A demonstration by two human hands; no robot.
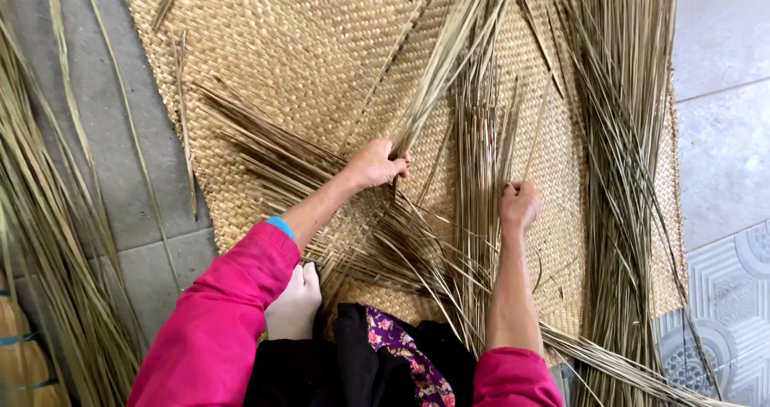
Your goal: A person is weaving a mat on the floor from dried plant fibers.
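Centre frame, on woven mat [305,46]: my left hand [375,165] pinches a reed bundle [449,46]; my right hand [520,205], fisted, grips upright reeds [481,134].

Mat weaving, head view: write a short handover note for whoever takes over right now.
Left hand: closed on a bundle of loose reeds, lifting them off the mat.
Right hand: fisted around upright strands beside it.
Done: a wide woven stretch of mat lies flat ahead.
Left: the near edge is still unwoven, with strands fanning toward the knees. A spare reed pile lies along the right side, and more lie on the floor at left.
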